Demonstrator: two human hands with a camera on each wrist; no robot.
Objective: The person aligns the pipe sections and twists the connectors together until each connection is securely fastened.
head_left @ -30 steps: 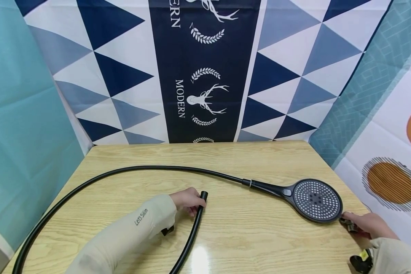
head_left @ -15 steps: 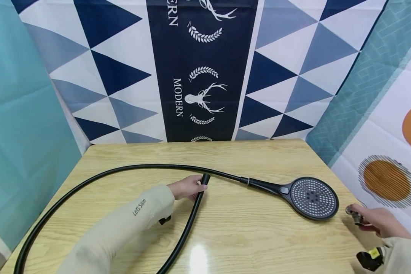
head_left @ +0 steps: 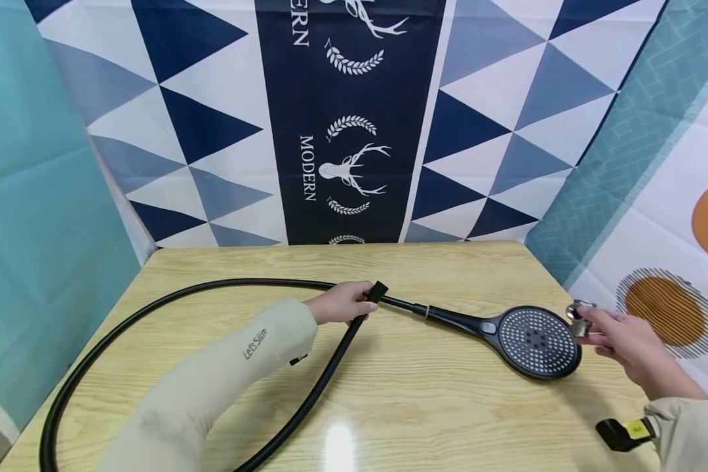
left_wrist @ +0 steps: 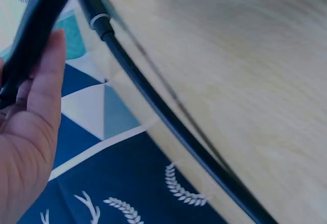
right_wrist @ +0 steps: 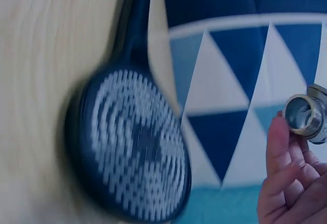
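My left hand grips the free end of a black shower hose, lifted above the table with its end tilted up to the right. In the left wrist view that hose end crosses the fingers. My right hand pinches a small silvery metal fitting, held in the air by the shower head's right edge. A round open mouth of the metal fitting shows in the right wrist view. The black shower head lies face up on the table, its handle joined to the hose's other end.
The hose loops over the left side of the wooden table and past the front edge of the view. Patterned cloth hangs along the back, with more cloth on both sides.
My left hand has carried the hose end away from me and slightly right. My right hand has lifted the metal fitting off the table at the right and brought it up beside the shower head.
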